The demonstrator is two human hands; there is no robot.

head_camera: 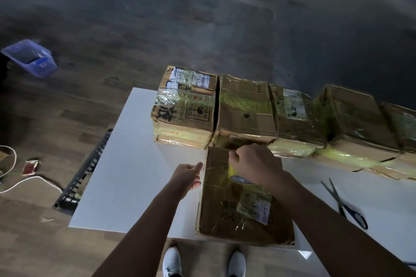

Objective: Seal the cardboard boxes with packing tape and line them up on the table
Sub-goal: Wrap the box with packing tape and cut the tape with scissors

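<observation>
— While the right hand (256, 164) gripped the roll (235, 175), where did the box (243, 207) sit?

— Flat on the table (135, 164), at its near edge, with the flaps down. The yellow roll stood on the box's top, towards the far end, and the fingers were curled over it.

— And the left hand (188, 176)?

— It was at the box's left edge, near the far corner. The thumb pointed at the cardboard and the fingers were half curled. I couldn't tell whether it touched the box or pinched anything.

— What lay beyond the box?

— A row (247, 110) of taped boxes stood side by side just behind it and ran off to its right. The closest of them met its far end.

— Anything else?

— Scissors (346, 204) lay on the table right of the box, apart from it, blades slightly parted. A blue bin (31, 57) stood on the floor, far off to the box's left.
</observation>
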